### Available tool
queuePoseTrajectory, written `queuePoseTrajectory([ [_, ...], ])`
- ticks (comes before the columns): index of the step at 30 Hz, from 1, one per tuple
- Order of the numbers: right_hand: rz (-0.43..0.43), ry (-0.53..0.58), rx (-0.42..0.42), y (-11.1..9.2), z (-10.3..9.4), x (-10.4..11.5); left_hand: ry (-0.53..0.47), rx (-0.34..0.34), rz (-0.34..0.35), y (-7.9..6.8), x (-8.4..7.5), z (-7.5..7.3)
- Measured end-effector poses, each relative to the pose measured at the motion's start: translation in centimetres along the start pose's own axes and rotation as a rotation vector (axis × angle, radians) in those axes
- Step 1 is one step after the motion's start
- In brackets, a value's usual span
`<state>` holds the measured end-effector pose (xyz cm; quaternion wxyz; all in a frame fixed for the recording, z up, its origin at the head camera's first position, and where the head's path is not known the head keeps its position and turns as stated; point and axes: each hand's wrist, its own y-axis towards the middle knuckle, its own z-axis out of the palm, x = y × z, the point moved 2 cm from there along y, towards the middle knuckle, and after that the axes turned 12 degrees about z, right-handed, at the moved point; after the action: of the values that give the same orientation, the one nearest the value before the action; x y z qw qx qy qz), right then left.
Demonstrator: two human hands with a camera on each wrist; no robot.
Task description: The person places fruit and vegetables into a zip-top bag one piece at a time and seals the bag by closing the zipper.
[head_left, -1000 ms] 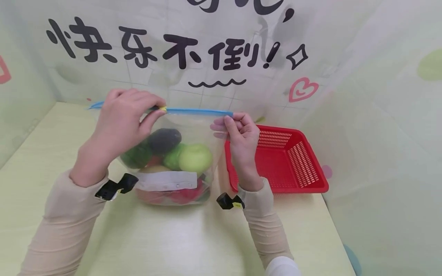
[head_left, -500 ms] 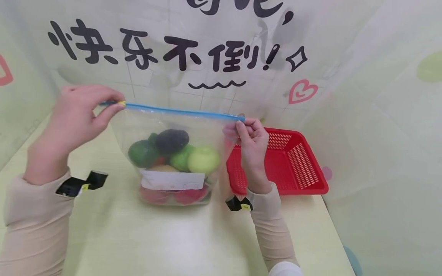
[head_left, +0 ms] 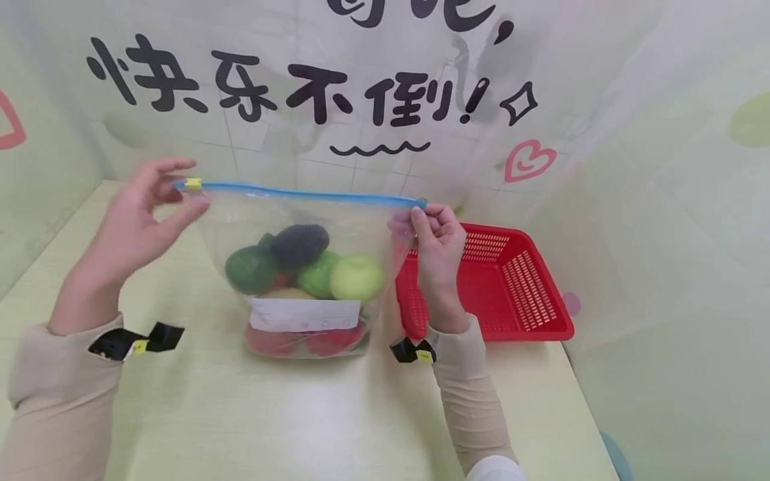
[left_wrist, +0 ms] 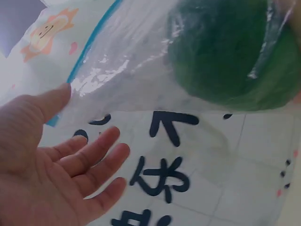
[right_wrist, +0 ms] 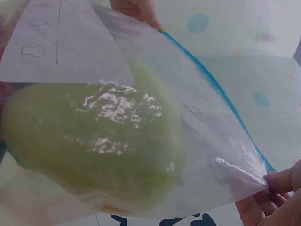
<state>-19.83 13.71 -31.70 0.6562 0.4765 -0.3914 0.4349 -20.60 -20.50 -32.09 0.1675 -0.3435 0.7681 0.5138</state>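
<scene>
The bag (head_left: 301, 267) stands upright on the table (head_left: 271, 414), just left of the red basket (head_left: 499, 280), with green, dark and red fruit (head_left: 355, 277) inside and its blue zip strip (head_left: 301, 194) stretched level across the top. The right hand (head_left: 436, 234) pinches the strip's right corner between thumb and curled fingers. The left hand (head_left: 135, 220) is spread wide with straight fingers, thumb beside the yellow slider (head_left: 192, 183) at the left end, gripping nothing.
</scene>
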Motion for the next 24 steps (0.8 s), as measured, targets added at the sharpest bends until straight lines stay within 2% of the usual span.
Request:
queuePoseTrajectory([
  [1,0.002,-0.009,-0.014,0.1,-0.1,0.0,-0.113,0.041,-0.053,-0.6,0.7,0.4],
  [3,0.009,-0.011,-0.042,0.3,-0.1,-0.2,-0.25,0.166,-0.162,-2.1,1.8,1.5],
  [4,0.013,-0.008,-0.054,0.4,-0.1,-0.2,-0.309,0.236,-0.174,-2.8,2.2,2.3],
  [6,0.022,0.011,-0.064,0.5,0.0,-0.4,-0.373,0.355,-0.147,-4.4,2.4,3.9],
  [8,0.028,0.033,-0.063,0.5,0.2,-0.5,-0.351,0.415,-0.128,-5.7,2.1,5.8],
  [10,0.021,0.041,-0.052,0.5,0.4,-0.7,-0.339,0.398,-0.092,-6.6,1.8,7.3],
  [13,-0.002,0.034,-0.044,0.7,0.5,-0.9,-0.312,0.281,-0.075,-7.3,1.7,8.6],
  [16,0.003,-0.012,-0.043,0.8,-0.1,-1.2,-0.364,0.176,-0.066,-7.6,2.1,9.0],
  [19,0.044,-0.11,0.001,0.5,-0.9,-2.0,-0.436,0.11,-0.081,-7.9,2.8,9.3],
  [21,0.079,-0.182,0.084,-0.1,-1.5,-2.7,-0.434,0.086,-0.097,-8.0,3.1,9.4],
  [24,0.179,-0.31,0.283,-1.3,-2.0,-4.1,-0.385,0.059,-0.14,-8.0,3.6,9.5],
])
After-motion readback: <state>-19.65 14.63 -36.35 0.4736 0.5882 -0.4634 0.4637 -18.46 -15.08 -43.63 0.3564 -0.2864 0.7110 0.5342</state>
